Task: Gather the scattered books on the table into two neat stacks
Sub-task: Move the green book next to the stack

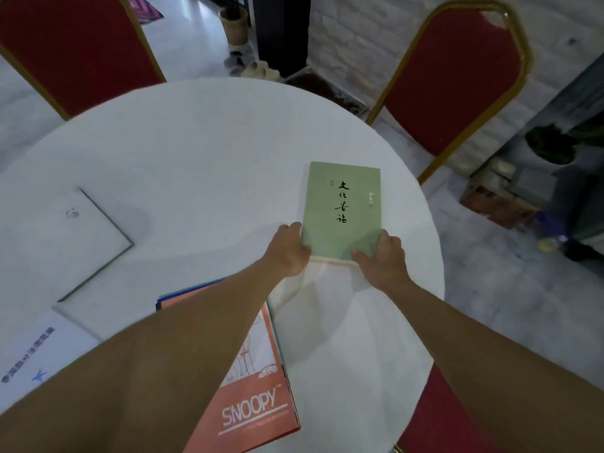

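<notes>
A green book (pixel 341 207) with black brush characters is held over the right part of the round white table (pixel 202 142). My left hand (pixel 289 251) grips its near left corner and my right hand (pixel 382 261) grips its near right corner. Under my left forearm lies an orange Snoopy book (pixel 258 397) on top of a blue-edged one (pixel 183 289). A white book with a dark edge (pixel 78 243) lies at the left. Another white book with blue print (pixel 36 358) sits at the near left.
Red chairs with gold frames stand at the far left (pixel 78 50), far right (pixel 457 80) and near right (pixel 434 416) of the table. A plant pot (pixel 552 148) and boxes sit on the floor to the right.
</notes>
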`<state>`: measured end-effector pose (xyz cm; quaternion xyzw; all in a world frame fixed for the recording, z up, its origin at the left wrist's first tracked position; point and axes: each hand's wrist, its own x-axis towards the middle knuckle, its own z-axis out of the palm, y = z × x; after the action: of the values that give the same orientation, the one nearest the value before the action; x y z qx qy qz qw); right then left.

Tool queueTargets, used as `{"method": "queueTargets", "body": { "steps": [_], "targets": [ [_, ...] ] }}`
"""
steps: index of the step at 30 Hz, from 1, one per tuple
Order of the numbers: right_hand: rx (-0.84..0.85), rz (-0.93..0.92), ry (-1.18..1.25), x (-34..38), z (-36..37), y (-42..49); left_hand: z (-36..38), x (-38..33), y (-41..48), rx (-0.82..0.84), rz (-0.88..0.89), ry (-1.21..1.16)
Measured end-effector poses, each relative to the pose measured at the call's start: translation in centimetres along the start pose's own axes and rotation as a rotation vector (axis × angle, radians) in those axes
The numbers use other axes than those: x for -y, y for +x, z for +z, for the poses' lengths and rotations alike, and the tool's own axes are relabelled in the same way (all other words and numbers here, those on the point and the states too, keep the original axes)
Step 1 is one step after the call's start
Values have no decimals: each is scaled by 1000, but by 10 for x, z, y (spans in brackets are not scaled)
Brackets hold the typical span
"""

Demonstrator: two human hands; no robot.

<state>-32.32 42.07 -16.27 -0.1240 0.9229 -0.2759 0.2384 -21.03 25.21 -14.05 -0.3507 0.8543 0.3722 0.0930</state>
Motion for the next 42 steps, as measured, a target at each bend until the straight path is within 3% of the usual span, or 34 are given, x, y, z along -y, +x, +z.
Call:
{"method": "queueTargets", "body": {
  "steps": [6,10,15,23,34,38,42],
  "targets": [
    [60,30,27,-7,-3,0,7,5,0,30,-22,18],
    [177,-2,-7,-14,-5,-12,6,3,-10,60,-111,-32],
    [300,26,25,-34,-15,-32,18,-1,-39,124,-149,66],
    [444,18,-133,-56,-32,-62,42,-6,-79,218,-161,125],
    [436,31,-281,-62,-30,-87,40,-1,-106,267,-58,224],
    [289,14,-249,-45,-29,-94,21,8,-112,220,31,226],
    [220,-119,-265,-20,-26,-102,-2,28,-126,146,49,270]
  ]
}}
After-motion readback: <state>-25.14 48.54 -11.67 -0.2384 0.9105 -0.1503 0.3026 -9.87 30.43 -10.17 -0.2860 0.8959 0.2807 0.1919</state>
